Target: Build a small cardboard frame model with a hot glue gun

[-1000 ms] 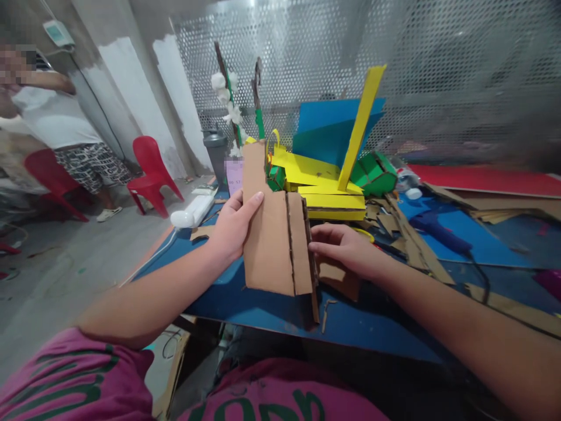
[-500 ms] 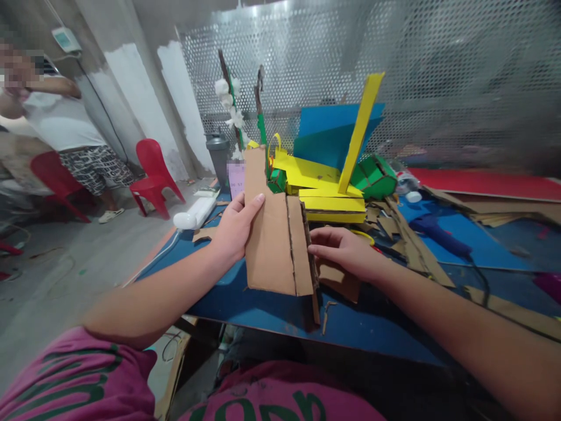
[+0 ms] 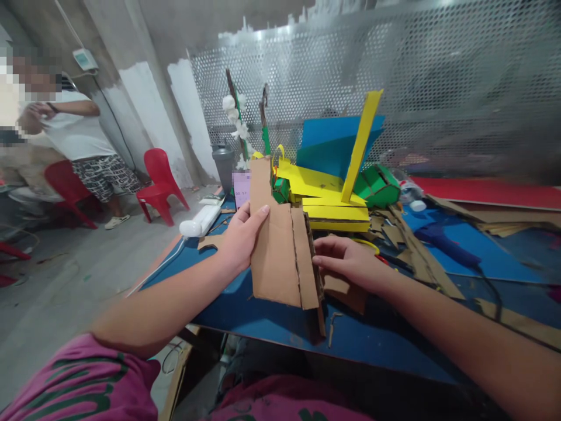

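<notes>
A brown cardboard piece [image 3: 280, 251] with two cut score lines stands upright over the blue table [image 3: 272, 316]. My left hand [image 3: 239, 240] grips its left edge, thumb on the front face. My right hand [image 3: 350, 263] sits at the piece's right edge, fingers together and pressed against the folded cardboard strip there. More brown cardboard scraps [image 3: 346, 289] lie under my right hand.
Behind stand yellow cardboard slabs [image 3: 335, 207], a blue sheet [image 3: 333, 140], a green box [image 3: 377, 184] and flowered sticks [image 3: 234, 114]. A blue glue gun [image 3: 447, 248] lies right, a white one [image 3: 199, 222] left. A person in a white shirt [image 3: 74, 134] stands near red chairs [image 3: 162, 184].
The view tilted up slightly, so everything sits a little lower in frame. Both hands keep the same hold on the cardboard. The person at the left shifted their arms.
</notes>
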The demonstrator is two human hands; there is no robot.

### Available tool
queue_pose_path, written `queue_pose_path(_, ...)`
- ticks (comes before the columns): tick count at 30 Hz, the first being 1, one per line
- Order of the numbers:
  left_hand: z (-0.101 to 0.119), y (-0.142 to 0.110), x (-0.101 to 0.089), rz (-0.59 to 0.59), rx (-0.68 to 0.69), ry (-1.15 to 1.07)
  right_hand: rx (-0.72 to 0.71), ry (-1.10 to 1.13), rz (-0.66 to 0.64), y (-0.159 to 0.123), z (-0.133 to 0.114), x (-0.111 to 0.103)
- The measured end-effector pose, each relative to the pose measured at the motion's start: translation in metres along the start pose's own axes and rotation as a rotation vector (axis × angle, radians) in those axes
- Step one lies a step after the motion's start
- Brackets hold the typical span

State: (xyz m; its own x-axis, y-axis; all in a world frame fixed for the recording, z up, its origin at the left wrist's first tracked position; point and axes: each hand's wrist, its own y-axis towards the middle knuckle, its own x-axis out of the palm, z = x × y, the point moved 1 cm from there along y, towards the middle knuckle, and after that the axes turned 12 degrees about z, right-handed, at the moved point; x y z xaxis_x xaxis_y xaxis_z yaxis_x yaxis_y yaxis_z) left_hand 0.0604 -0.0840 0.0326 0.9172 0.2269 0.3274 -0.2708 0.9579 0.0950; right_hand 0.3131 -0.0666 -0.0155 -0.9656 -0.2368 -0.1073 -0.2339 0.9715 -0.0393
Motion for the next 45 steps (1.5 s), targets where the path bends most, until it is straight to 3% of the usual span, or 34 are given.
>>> queue_pose_path(11, 0.0006, -0.0034, -0.0011, -0.102, -0.051, -0.052, -0.049, -0.029, -0.058, 0.0, 0.0017, -0.0027)
queue_pose_path(21, -0.0059, 0.0041, -0.0055, -0.217, -0.291, -0.002, -0.056, 0.026, -0.035, -0.0024, -0.0026, -0.0019)
queue_pose_path(45, -0.0061, 0.0027, -0.0035, -0.153, -0.312, 0.054, 0.066, 0.079, -0.009, -0.0031, -0.003, -0.0022)
